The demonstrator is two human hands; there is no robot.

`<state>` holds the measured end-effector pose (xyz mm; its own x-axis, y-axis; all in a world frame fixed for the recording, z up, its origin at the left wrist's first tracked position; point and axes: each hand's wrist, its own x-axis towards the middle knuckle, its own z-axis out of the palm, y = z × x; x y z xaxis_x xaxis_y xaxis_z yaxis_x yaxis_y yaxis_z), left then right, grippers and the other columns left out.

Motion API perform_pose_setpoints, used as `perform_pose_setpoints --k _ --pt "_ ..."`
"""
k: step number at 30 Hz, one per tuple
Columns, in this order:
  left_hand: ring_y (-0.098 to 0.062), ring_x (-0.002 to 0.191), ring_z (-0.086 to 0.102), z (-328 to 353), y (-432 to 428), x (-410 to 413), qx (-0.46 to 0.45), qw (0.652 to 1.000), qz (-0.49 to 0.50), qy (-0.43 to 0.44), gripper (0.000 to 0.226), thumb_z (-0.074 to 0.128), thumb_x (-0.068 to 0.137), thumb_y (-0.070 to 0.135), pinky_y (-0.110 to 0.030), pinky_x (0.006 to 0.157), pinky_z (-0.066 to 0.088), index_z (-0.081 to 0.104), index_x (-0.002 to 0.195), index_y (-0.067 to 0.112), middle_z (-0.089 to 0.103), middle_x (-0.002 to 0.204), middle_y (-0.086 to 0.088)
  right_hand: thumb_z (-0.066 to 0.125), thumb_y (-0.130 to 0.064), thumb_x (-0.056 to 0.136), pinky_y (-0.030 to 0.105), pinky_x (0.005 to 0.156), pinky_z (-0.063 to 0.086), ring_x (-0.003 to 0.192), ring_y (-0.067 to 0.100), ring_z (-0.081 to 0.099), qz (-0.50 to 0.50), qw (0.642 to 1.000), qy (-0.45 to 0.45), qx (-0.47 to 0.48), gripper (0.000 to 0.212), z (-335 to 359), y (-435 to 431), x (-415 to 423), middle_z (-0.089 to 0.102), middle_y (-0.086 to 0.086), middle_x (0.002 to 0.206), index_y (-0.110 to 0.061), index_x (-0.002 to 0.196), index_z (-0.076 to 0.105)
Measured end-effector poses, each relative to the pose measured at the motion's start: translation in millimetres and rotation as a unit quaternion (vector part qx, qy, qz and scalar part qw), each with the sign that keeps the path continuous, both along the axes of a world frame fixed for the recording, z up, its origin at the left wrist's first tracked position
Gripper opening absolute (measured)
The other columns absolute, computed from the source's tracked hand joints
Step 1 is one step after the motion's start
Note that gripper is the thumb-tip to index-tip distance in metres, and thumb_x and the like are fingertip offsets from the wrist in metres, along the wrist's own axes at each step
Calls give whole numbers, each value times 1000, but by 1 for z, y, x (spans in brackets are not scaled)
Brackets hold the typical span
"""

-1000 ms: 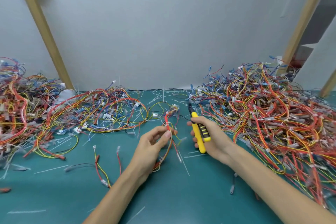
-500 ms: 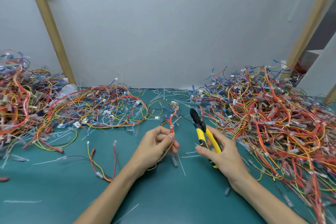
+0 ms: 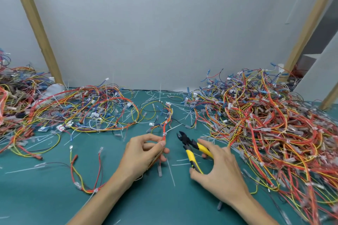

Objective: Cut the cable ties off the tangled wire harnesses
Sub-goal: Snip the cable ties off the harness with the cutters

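My left hand [image 3: 141, 153] pinches a thin red and yellow wire harness [image 3: 164, 128] between thumb and fingers, just below a white cable tie [image 3: 165, 134] whose tail sticks out to the right. The harness runs up towards the back of the table and hangs down under my palm. My right hand [image 3: 217, 168] holds yellow-handled side cutters [image 3: 192, 147] with the handles spread and the black jaws open. The jaws point up and left, a short gap to the right of the tie.
A large tangle of harnesses [image 3: 274, 124] fills the right of the green mat [image 3: 54, 197]. Another pile [image 3: 82, 109] spreads across the back left, with more at the far left edge [image 3: 11, 100]. Cut white tie scraps [image 3: 171, 173] litter the mat. Wooden posts lean against the grey wall.
My right hand shifted its hold on the cutters, spreading the handles so the jaws opened, and brought them nearer the tie. My left hand kept the harness and lifted it slightly.
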<state>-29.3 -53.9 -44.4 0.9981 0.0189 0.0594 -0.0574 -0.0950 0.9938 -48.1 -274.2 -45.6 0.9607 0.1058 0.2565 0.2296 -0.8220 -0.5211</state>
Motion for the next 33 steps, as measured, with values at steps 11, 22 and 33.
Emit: perform_pose_setpoints --k 11,22,33 --pt "-11 58 65 1 5 -1 38 999 -19 -10 12 62 94 19 -11 49 42 64 97 7 76 79 -4 82 -32 70 21 64 47 60 5 55 -7 986 41 162 54 -2 -6 8 65 -13 86 -45 119 63" --pt "-17 59 65 0 2 -2 25 999 -34 -7 10 61 95 14 -19 58 50 63 97 4 75 78 -10 82 -31 70 15 61 45 59 8 56 -3 987 6 160 57 -4 -2 7 63 -20 88 -45 120 61" --pt "-17 60 66 -3 3 -1 7 999 -28 -14 10 62 95 15 -21 61 53 64 96 5 75 77 -10 66 -57 71 17 71 41 73 1 54 3 989 -147 21 41 7 -4 1 59 -18 71 -42 110 60"
